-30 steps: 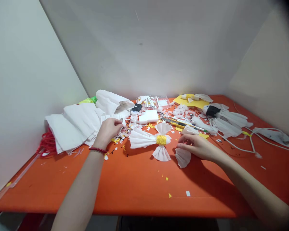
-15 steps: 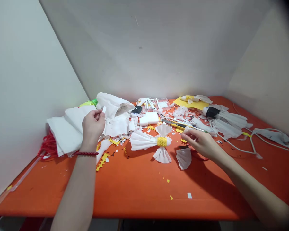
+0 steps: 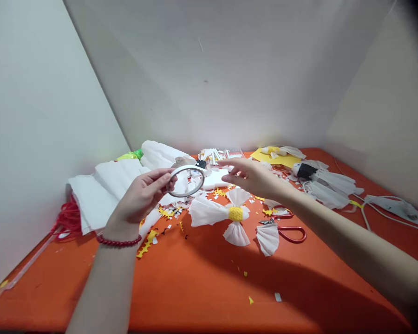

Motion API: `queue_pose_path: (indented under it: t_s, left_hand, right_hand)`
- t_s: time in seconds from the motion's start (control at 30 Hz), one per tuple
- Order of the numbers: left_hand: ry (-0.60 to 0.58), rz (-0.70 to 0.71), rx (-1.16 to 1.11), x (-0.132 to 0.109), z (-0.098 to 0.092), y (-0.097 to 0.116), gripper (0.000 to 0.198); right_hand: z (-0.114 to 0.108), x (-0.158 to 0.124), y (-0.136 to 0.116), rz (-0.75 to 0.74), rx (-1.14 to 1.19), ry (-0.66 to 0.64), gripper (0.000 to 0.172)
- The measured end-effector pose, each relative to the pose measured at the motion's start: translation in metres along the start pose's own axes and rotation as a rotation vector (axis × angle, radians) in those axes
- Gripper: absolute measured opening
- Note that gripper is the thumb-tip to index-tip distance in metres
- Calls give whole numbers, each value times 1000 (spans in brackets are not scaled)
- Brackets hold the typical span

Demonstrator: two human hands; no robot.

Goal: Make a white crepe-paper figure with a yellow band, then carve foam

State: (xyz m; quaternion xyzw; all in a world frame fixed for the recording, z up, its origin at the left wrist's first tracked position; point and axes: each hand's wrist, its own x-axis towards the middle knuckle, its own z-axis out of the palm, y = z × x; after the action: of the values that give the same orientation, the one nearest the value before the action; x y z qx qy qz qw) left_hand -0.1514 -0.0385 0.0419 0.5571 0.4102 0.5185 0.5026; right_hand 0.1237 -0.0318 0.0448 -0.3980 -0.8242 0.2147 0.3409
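A roll of tape (image 3: 191, 168) is gripped above the table (image 3: 195, 297) by the fingers of the left hand (image 3: 142, 195), while the right hand's (image 3: 256, 176) are parted, apparently empty, nearby; tape preparation is judged underway, the tape's free end apparently needing to be located.

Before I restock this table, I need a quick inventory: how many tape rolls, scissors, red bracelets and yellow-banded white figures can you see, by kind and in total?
Tape roll: 1
Pair of scissors: 1
Red bracelet: 1
Yellow-banded white figures: 2
Total: 5
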Motion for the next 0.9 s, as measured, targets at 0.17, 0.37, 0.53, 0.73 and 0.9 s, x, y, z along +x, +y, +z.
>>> queue_pose_path:
  t_s: [0.17, 0.37, 0.53, 0.73, 0.9]
  left_hand:
    - [-148, -2, -77, -5, 10, -5, 22]
    - [-201, -26, -118, -8, 23, -7, 20]
    - [-165, -61, -180, -3, 26, -12, 22]
    - [-95, -139, -292, 0, 33, -15, 23]
    - [-133, -215, -365, -3, 50, -19, 25]
  right_hand:
    - [9, 2, -5, -44, 93, -46, 49]
    - [19, -9, 3, 28, 186, 118, 24]
    - [0, -21, 19, 105, 325, 82, 25]
    - [-35, -38, 81, 391, -315, 229, 28]
    - [-34, -56, 112, 434, -479, 190, 21]
